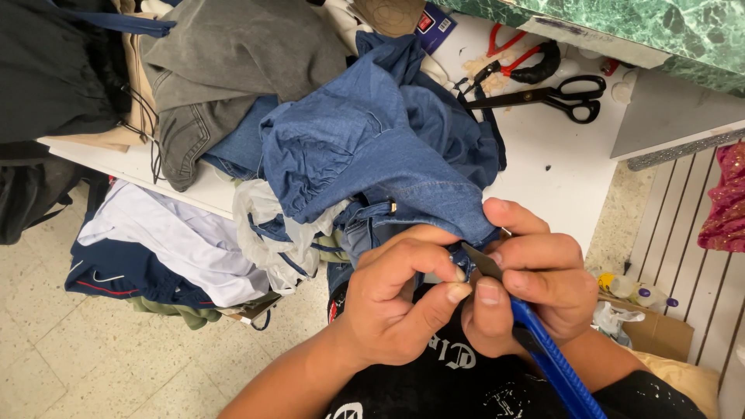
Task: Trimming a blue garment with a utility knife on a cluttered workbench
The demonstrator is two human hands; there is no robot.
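Pinching a fold of the blue denim garment [372, 147] in the left hand [396, 302], thumb and forefinger pressed together on the cloth near its lower edge, probably to be keeping the seam taut and raised. Gripping the blue-handled cutter [543, 349] in the right hand [535, 279], fingers closed around the handle, with the grey blade [483, 262] angled up against the pinched cloth right at the left fingertips [458, 292]. Holding both hands tight together, close to the chest, likely for steadiness on a small spot; exact point of blade contact hidden by the thumbs.

Draping the rest of the denim up over the edge of the white surface [543, 171], bulk bunched there and pulling slightly on the held part. Lying on that surface, well apart from the hands: black scissors [555, 97] and red-handled pliers [516, 54]. Crowding the left side: a grey garment [233, 54], a clear plastic bag [264, 233] and white and navy clothing [155, 248] hanging below. Sitting on the floor at right: a cardboard box [660, 334] and a small bottle [632, 289], neither obstructing the hands. Only the loose denim folds hanging just above the blade getting in the way.
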